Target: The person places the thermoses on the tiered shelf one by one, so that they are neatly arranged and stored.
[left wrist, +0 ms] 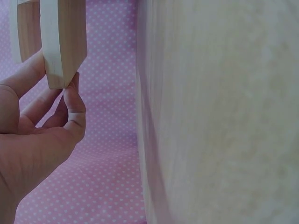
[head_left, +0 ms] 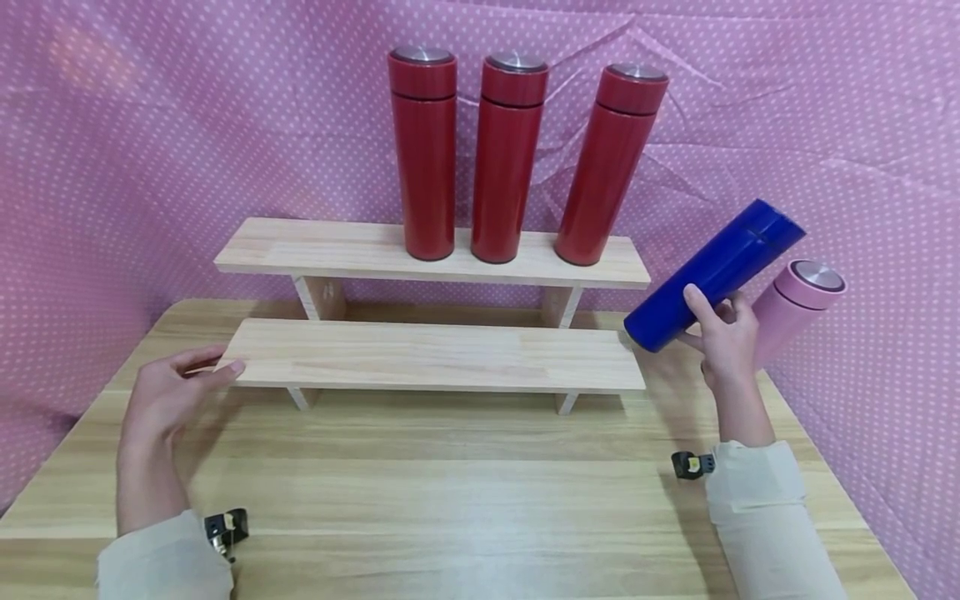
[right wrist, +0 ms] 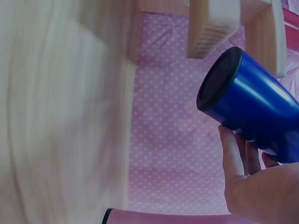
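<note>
My right hand (head_left: 723,337) grips a blue thermos bottle (head_left: 712,275) around its lower half, tilted with its top leaning to the right. The bottle's dark base (right wrist: 220,78) faces the camera in the right wrist view, near the end of the wooden shelf. My left hand (head_left: 168,392) pinches the left end of the lower shelf board (head_left: 435,354), thumb on top and fingers beneath; the left wrist view shows the fingers (left wrist: 74,112) at the board's end. Three red thermos bottles (head_left: 429,167) stand upright on the upper shelf board (head_left: 337,246).
A pink thermos bottle (head_left: 798,308) stands on the right of the table, just behind my right hand. The wooden table (head_left: 465,500) reaches toward me in front of the shelf. Pink dotted cloth (head_left: 225,125) hangs behind and along both sides.
</note>
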A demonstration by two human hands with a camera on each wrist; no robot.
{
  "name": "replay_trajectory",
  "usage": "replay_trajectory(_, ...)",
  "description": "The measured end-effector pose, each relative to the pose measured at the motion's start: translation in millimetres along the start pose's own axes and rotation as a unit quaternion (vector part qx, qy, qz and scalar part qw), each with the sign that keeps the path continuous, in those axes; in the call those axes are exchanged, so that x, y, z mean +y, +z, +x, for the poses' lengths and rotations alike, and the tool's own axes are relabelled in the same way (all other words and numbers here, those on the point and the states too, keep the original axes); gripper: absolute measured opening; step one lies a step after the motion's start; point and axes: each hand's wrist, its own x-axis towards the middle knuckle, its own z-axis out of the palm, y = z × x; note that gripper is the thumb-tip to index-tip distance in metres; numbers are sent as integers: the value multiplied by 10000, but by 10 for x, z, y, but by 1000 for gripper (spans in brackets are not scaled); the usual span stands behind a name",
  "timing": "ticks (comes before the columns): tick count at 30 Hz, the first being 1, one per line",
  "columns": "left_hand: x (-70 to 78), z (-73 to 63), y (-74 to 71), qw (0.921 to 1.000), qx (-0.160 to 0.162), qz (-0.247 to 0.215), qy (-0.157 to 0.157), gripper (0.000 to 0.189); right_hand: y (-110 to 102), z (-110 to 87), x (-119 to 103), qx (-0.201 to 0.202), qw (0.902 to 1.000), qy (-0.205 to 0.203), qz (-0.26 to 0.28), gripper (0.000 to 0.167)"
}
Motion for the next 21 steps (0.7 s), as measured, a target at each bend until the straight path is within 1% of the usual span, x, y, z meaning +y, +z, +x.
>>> replay_trajectory(8,-16,5,-2,9999,-7,-123,60,83,68,-59,-90,-267,9993,-157,204,42)
replay_trajectory(13,-17,3,-6,9999,-26,-100,40,83,91,-76,-125,-252,9990,-190,318,42)
replay_trajectory(21,-13,3,0,9998,-9,-209,34,84,101,-81,-163,-245,9983,-150,498,40)
